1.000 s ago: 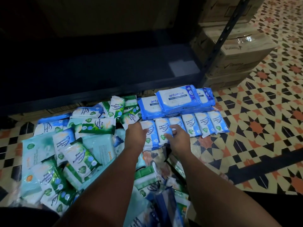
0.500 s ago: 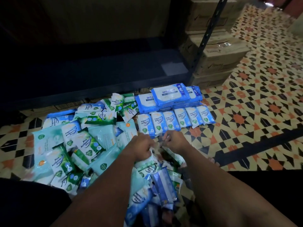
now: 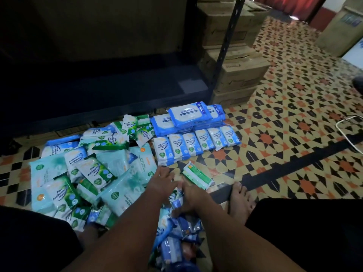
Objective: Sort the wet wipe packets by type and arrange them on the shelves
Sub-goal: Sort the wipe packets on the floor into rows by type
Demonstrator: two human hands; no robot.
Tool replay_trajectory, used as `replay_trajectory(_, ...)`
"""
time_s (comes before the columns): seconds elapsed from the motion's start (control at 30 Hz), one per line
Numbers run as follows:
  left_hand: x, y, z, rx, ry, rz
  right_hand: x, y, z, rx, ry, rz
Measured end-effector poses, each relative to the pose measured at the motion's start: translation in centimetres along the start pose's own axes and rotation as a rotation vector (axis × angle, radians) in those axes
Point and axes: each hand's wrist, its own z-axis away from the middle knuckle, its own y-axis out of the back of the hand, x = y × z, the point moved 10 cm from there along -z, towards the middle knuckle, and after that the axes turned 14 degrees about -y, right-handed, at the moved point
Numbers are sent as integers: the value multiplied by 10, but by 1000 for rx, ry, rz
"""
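My left hand (image 3: 163, 180) hovers low over the floor with its fingers loosely stretched toward a row of small blue Fragrance Antibacterial packets (image 3: 196, 143). My right hand (image 3: 191, 195) lies close beside it, fingers curled down onto a small blue packet (image 3: 176, 201) at the top of a blue heap (image 3: 176, 236) between my legs. A green-and-white packet (image 3: 197, 174) lies alone on the tiles just past my right hand. Large blue Antabax packs (image 3: 188, 116) are stacked behind the row. A mixed pile of green Pine and pale teal packets (image 3: 88, 169) spreads to the left.
The dark bottom shelf (image 3: 117, 91) of a metal rack runs behind the packets, with its upright post (image 3: 225, 52) at the right. Cardboard boxes (image 3: 237, 75) are stacked beside the post. My bare foot (image 3: 240, 201) rests on the patterned tiles. A white cable (image 3: 348, 130) lies far right.
Both hands drew back from the blue row toward the heap near me. A green-and-white packet now lies on the tiles beside my right hand. The camera tilted up.
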Motion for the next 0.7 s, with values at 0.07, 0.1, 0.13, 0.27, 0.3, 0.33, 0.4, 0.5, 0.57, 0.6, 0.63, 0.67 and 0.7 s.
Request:
replay_trajectory(0.07,1,5,-3,48,-41,8,5,2,-2,-7,-7,-61)
replay_trajectory(0.1,0,4,-4,60,-64,33,9,5,-2,-7,-17,-95)
replay_trajectory(0.13,-2,3,-4,85,-76,92,15,6,-3,-10,-34,-127)
replay_trajectory(0.27,-32,7,0,303,3,522,43,11,-6,-91,-153,-452)
replay_trajectory(0.3,-40,8,0,350,26,637,51,13,-7,-115,-187,-600)
replay_trajectory(0.33,-47,11,1,398,45,770,58,14,-6,-149,-234,-771)
replay_trajectory(0.4,-56,21,2,507,53,1029,63,18,1,-208,-291,-1035)
replay_trajectory(0.5,-62,46,10,667,47,1278,66,24,6,-241,-343,-1277)
replay_trajectory(0.57,-69,60,15,783,77,1348,68,23,1,-277,-378,-1439)
replay_trajectory(0.6,-72,65,16,836,95,1381,71,25,-2,-266,-390,-1496)
replay_trajectory(0.63,-74,70,16,880,109,1426,72,26,-3,-268,-396,-1544)
replay_trajectory(0.67,-75,74,16,911,126,1468,69,34,-1,-259,-380,-1579)
replay_trajectory(0.7,-76,77,15,934,145,1499,68,43,1,-229,-357,-1600)
